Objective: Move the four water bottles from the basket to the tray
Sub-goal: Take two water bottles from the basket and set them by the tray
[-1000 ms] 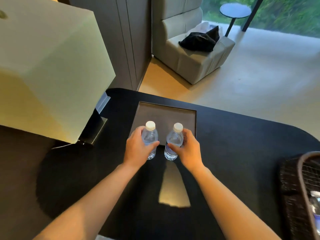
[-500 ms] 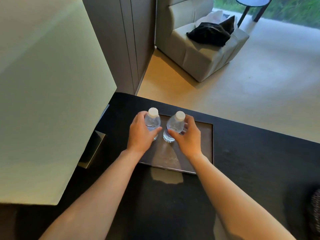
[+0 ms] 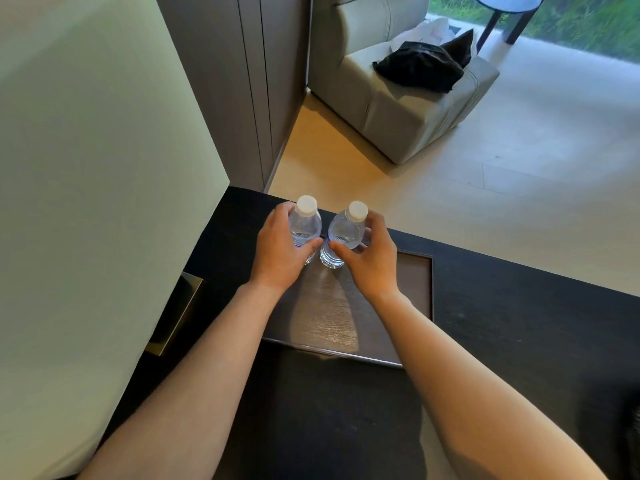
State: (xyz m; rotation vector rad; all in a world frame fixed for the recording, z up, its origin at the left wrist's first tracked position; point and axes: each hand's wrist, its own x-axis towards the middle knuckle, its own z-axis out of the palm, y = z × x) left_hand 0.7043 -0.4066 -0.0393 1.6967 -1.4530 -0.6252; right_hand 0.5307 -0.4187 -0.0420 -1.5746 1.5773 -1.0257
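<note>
Two clear water bottles with white caps stand upright side by side at the far end of the dark wooden tray (image 3: 412, 289). My left hand (image 3: 280, 251) is wrapped around the left water bottle (image 3: 305, 223). My right hand (image 3: 370, 261) grips the right water bottle (image 3: 344, 232). Both bottle bases appear to rest on the tray's far part; I cannot tell if they touch it fully. The basket shows only as a dark sliver (image 3: 632, 427) at the right edge.
A large pale lampshade (image 3: 86, 185) fills the left side, its brass base (image 3: 176, 313) just left of the tray. The black table (image 3: 519, 323) ends just beyond the bottles. An armchair (image 3: 398, 98) with dark clothing stands on the floor beyond.
Both hands carried the bottles from in front of the tray's near edge forward to its far end. The view tilted, so the basket slid almost out of frame.
</note>
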